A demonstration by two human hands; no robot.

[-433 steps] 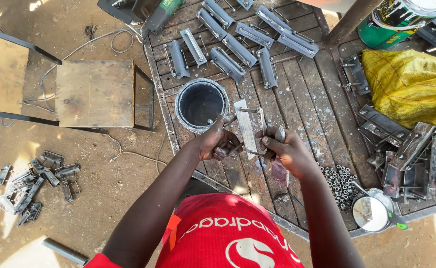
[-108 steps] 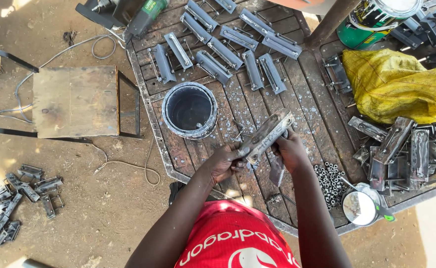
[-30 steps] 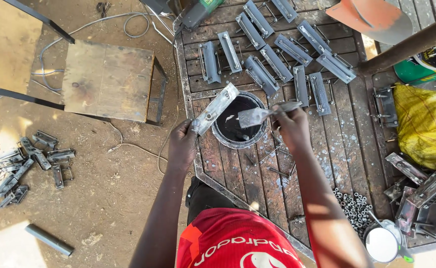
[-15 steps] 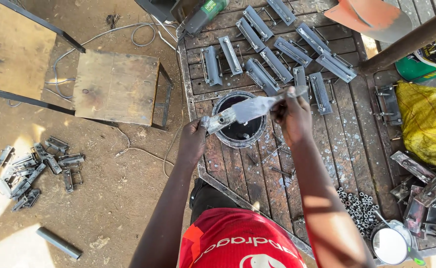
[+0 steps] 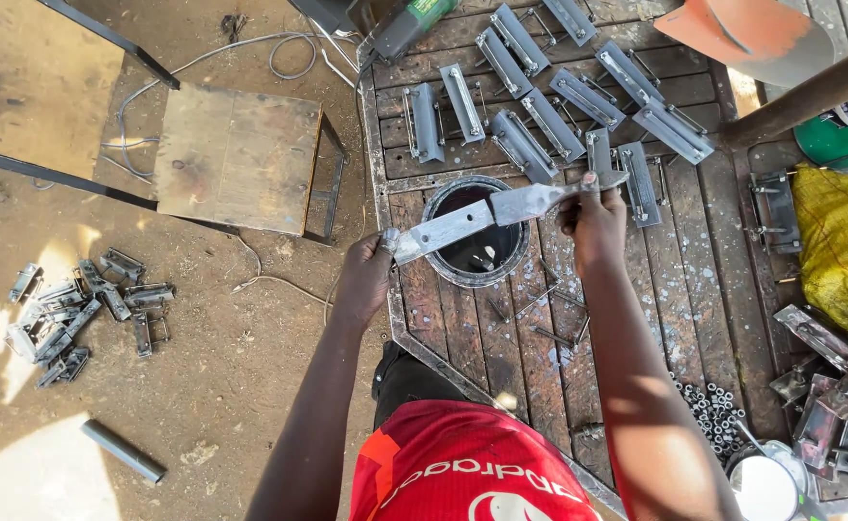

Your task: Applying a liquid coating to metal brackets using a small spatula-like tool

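My left hand [image 5: 366, 275] gripped the metal bar's [image 5: 443, 230] near-left end; my right hand [image 5: 593, 207] pinched a brush [image 5: 540, 200] across it. The bar seemed stiff, heavy, likely paint-slick; the ends looked safest.

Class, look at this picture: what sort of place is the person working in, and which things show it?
Probably an open-air metal workshop: rows of grey-painted metal brackets lie on a wooden pallet table, a paint tin sits below the hands, and more brackets lie on bare earth.

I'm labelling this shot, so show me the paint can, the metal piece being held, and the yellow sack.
paint can [image 5: 448, 271]: head view, on its lower-left rim.
metal piece [image 5: 440, 230]: head view, on its flat middle above the can.
yellow sack [image 5: 844, 246]: head view, on its crumpled middle at the right edge.
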